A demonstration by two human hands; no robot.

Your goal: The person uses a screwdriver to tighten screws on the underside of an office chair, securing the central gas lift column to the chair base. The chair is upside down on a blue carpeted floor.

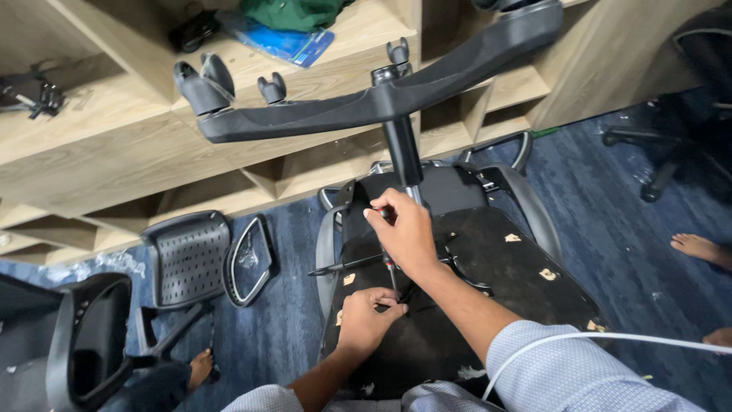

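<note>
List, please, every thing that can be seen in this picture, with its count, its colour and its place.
Upturned office chair: one, black, centre, seat underside facing up.
Star base: one, black, on the column at top, with casters.
Screwdriver: one, red-marked shaft, upright on the seat underside.
Mesh chair backs: two, black, on the floor at left.
Wooden shelving: one unit, light brown, behind.
Green cloth: one, top shelf.
Blue packet: one, top shelf.
Carpet: dark blue.
White cable: one, lower right.
Another person's foot: one bare, right edge.
Right hand: grips the screwdriver handle.
Left hand: at the screwdriver tip.
</note>
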